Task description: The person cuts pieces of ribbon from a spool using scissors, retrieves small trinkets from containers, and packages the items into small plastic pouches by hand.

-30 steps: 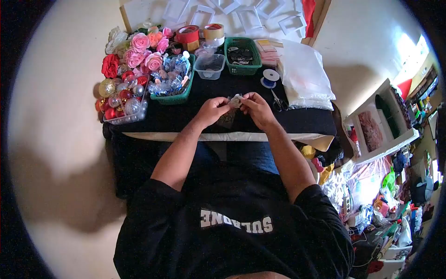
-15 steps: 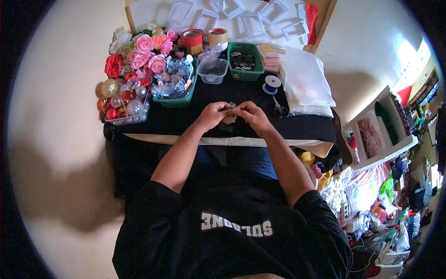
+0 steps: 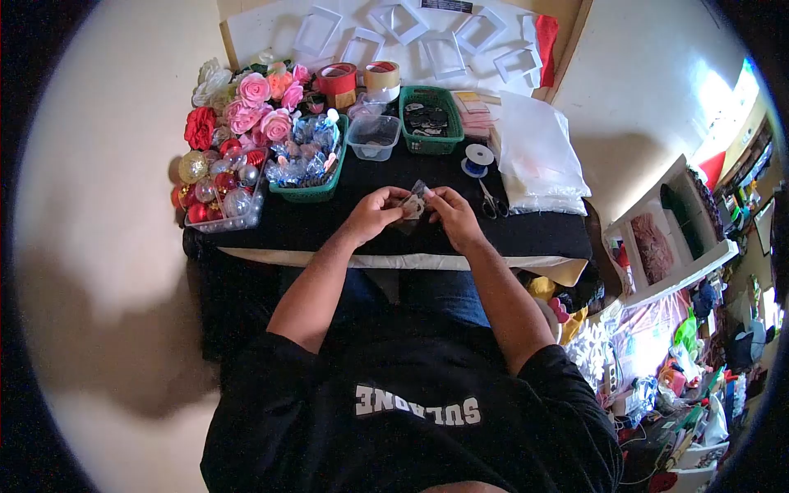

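Observation:
Between my hands is a small clear plastic bag (image 3: 413, 205) with a whitish piece in it, too small to make out. My left hand (image 3: 376, 215) is closed on the bag's left side, thumb on top. My right hand (image 3: 452, 215) pinches its upper right edge. Both hands are over the black cloth near the table's front. Just to the right lie scissors (image 3: 493, 201) and a spool of blue ribbon (image 3: 477, 160). Beyond the hands stands a clear plastic tub (image 3: 374, 148).
Left stand a green basket of small wrapped packets (image 3: 308, 193), a clear box of Christmas balls (image 3: 222, 223) and artificial flowers (image 3: 255, 103). Behind are tape rolls (image 3: 337, 80) and a green basket of dark pieces (image 3: 433, 146). Plastic bags (image 3: 542, 156) lie stacked at right.
My hands have moved slightly apart, and more of the plastic bag with its whitish piece now shows between them. The camera view has shifted slightly.

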Tool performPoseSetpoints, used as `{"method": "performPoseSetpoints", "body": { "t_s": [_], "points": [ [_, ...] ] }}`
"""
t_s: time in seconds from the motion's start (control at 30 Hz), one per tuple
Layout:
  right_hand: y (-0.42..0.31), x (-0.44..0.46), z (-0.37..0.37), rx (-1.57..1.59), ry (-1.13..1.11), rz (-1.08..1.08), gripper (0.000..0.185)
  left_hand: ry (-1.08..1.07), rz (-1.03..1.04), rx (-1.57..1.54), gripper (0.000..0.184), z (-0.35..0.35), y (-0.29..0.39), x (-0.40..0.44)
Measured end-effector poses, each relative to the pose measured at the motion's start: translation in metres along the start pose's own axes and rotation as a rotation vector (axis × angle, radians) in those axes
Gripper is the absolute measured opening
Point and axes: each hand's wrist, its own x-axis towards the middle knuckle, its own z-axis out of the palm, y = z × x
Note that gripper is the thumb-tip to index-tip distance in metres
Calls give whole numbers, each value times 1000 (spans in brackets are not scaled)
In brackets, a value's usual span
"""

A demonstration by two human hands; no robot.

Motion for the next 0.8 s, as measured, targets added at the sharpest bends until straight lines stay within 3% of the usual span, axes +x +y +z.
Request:
{"method": "performPoseSetpoints", "body": {
  "t_s": [0.33, 0.6, 0.8],
  "points": [
    [-1, -3, 2, -39, -127, 5, 20, -46, -8, -153, 35, -4, -9, 4],
    [-2, -3, 5, -298, -179, -21, 25, -66, 13, -144, 32, -7, -17, 6],
    [-4, -3, 6, -189, -125, 6, 24, -49, -21, -122, 34, -4, -10, 5]
  ]
}}
